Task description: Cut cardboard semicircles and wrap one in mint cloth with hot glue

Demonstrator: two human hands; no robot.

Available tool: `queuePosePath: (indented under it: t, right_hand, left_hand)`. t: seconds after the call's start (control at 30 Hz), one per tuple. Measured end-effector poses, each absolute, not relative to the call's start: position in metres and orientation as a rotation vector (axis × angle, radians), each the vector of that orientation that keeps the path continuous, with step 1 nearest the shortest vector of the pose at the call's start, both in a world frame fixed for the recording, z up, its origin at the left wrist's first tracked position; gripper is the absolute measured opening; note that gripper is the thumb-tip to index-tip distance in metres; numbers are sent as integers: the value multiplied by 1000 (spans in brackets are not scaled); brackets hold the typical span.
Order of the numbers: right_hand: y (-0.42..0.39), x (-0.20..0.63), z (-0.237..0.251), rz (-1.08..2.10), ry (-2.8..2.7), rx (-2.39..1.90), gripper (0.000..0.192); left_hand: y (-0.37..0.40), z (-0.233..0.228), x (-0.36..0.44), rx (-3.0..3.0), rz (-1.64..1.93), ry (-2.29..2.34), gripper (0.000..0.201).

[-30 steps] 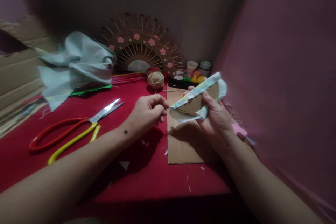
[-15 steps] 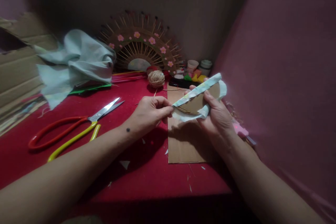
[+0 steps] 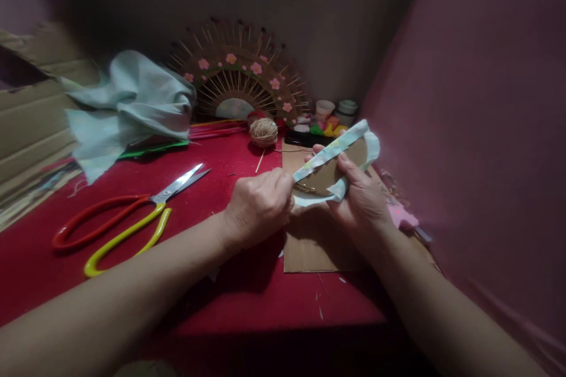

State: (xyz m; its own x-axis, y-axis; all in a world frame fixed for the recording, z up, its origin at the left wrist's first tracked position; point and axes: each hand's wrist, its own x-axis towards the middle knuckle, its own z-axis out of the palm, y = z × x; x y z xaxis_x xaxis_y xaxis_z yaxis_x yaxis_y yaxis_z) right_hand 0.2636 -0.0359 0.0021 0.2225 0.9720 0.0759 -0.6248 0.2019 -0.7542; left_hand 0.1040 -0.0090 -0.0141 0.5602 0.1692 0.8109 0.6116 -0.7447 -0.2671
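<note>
Hands work above the red worktop (image 3: 132, 188): right hand (image 3: 362, 203) grips a fabric-wrapped cardboard half-disc (image 3: 333, 168), left hand (image 3: 259, 206) pinches its near-left corner. Uneven pulling could peel the fabric loose.

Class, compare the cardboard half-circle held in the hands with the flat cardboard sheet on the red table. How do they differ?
The cardboard half-circle is curved and edged with pale fabric; the cardboard sheet is rectangular and bare. The half-circle is held tilted above the table between the left hand and right hand; the sheet lies flat on the red table. Both are brown cardboard.
</note>
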Motion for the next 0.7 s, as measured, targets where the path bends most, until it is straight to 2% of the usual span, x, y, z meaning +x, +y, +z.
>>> queuePosePath:
  t: [0.1, 0.2, 0.37, 0.43, 0.53, 0.7]
  right_hand:
    - [-35, 266, 2, 1238, -632, -656, 16]
    - [-34, 269, 3, 1226, -648, -639, 16]
    - [-31, 276, 3, 1199, -650, -618, 17]
    - [-30, 278, 5, 1181, -660, -628, 19]
    - [-33, 285, 17, 1122, -725, -617, 24]
    - [-61, 298, 59, 927, -898, -592, 30]
  left_hand:
    - [-7, -16, 102, -2359, -1111, -648, 20]
    - [-6, -14, 100, -2624, -1281, -768, 14]
    - [-2, -7, 95, -2879, -1705, -1271, 9]
    - [3, -7, 92, -2875, -1760, -1439, 11]
    - [7, -10, 90, -2938, -1549, -1429, 13]
    - [-24, -12, 124, -3094, -983, -1024, 14]
